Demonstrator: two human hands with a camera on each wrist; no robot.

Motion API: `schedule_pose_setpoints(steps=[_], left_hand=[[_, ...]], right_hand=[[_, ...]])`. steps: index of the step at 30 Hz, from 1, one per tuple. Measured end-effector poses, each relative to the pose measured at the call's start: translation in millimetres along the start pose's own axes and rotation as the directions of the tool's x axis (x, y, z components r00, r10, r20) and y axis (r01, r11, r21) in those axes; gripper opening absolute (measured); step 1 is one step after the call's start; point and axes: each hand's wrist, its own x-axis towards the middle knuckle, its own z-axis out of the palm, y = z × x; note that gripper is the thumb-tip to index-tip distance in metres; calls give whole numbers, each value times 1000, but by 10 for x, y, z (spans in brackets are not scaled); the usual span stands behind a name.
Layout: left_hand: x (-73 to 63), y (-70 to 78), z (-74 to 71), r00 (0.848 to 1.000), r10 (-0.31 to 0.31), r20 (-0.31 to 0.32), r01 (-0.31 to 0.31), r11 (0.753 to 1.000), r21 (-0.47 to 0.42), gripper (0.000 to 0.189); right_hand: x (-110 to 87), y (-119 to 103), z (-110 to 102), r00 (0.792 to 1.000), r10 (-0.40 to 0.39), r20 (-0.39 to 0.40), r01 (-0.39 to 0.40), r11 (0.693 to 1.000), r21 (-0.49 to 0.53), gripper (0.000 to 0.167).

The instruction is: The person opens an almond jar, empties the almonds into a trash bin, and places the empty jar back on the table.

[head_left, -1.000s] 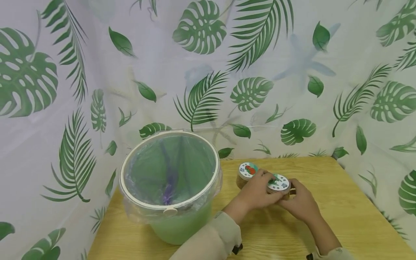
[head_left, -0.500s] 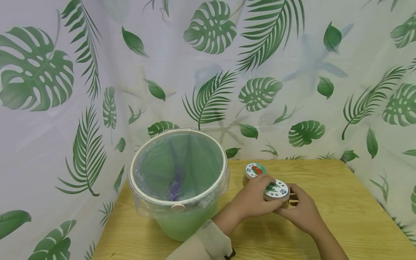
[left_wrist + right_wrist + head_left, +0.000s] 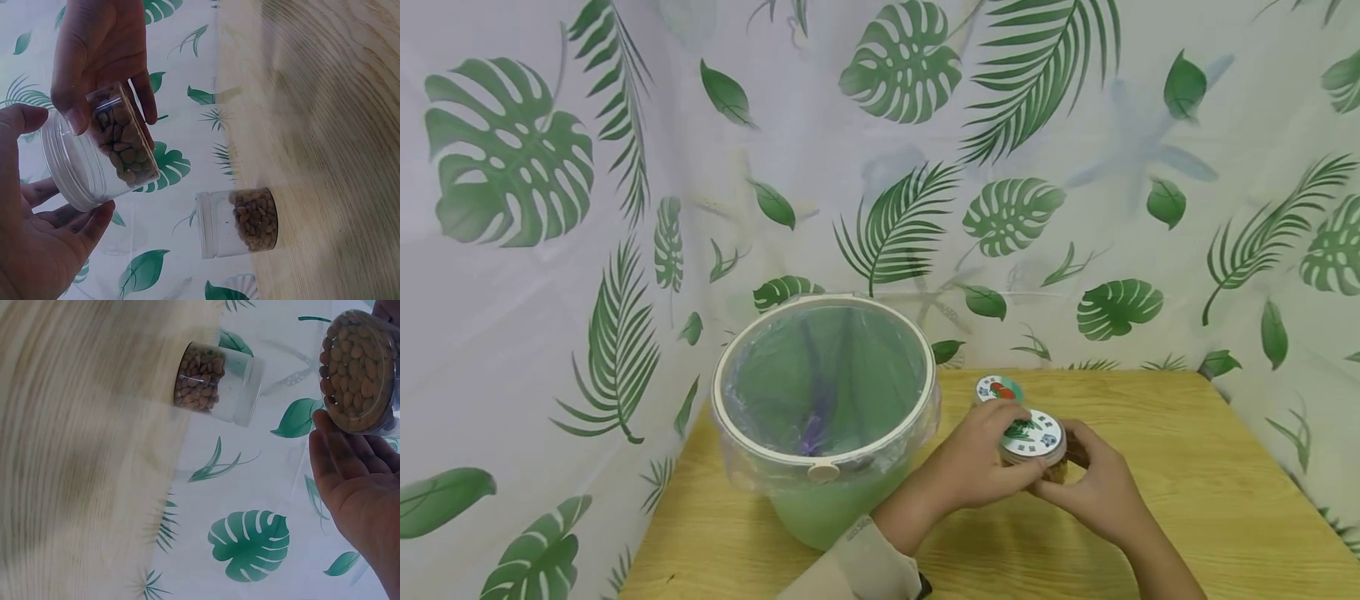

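Note:
A clear round jar [image 3: 100, 150] of brown, almond-like nuts is held up off the table between both hands. Its white lid label [image 3: 1034, 434] carries a green plant picture. My left hand [image 3: 972, 460] grips it at the lid, thumb on the near side and fingers over the far side. On the jar's body, lower down, my right hand [image 3: 1097, 483] holds with thumb and fingers. The right wrist view shows the jar's underside packed with nuts. Behind it, a similar jar [image 3: 209, 381] stands upright on the table, its label [image 3: 998, 389] showing red fruit; neither hand touches it.
Left of the hands stands a green bucket [image 3: 842, 508] with a pale rim [image 3: 718, 392], lined with a clear bag; something purple [image 3: 812, 433] lies inside. The wooden table [image 3: 1187, 500] meets a leaf-printed curtain [image 3: 1075, 125] at the back and left.
The held jar, with both hands, has come left and closer relative to the standing jar, now overlapping it in the head view. That view has turned slightly left.

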Motion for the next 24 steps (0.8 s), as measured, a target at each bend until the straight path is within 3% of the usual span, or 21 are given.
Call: schedule_pose_setpoints(steps=[15, 24], left_hand=[[-118, 35, -112, 995, 49, -82, -46, 998, 30, 52], [-204, 50, -173, 994, 100, -45, -98, 994, 52, 59]], right_hand=[[15, -113, 19, 997, -72, 19, 71, 997, 35, 71], [-2, -165, 22, 988, -97, 120, 85, 991, 102, 68]])
